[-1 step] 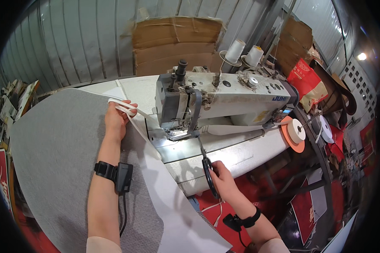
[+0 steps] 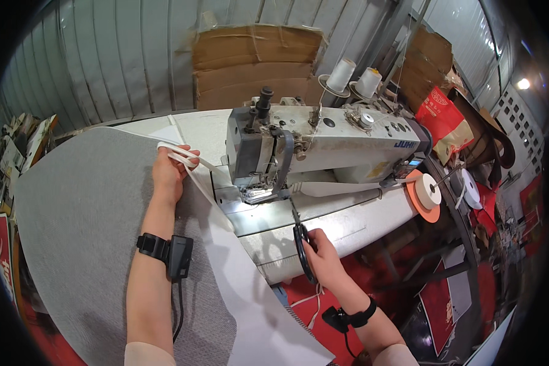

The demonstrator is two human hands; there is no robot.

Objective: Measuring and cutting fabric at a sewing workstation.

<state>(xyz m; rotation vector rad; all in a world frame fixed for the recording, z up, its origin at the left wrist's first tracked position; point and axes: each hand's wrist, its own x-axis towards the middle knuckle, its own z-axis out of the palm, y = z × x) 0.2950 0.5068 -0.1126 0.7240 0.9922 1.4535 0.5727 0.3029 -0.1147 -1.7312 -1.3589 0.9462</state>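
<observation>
My left hand (image 2: 169, 174) is closed around a folded white strip (image 2: 175, 149) at the edge of a large grey fabric panel (image 2: 85, 213), left of the sewing machine (image 2: 354, 140). The panel has a white border (image 2: 256, 311) and drapes off the table's near side beneath my left forearm. In my right hand (image 2: 324, 261) are black-handled scissors (image 2: 301, 241). Their blades point away from me, toward the lit needle area (image 2: 259, 194). The tips lie close to the machine's presser foot; whether they touch anything I cannot tell.
A white roll of tape (image 2: 428, 191) on an orange disc stands at the table's right end. Two white thread cones (image 2: 341, 73) rise behind the machine. Cardboard (image 2: 256, 67) leans on the metal wall. Piled items (image 2: 27, 146) sit at far left, a red bag (image 2: 442, 116) at right.
</observation>
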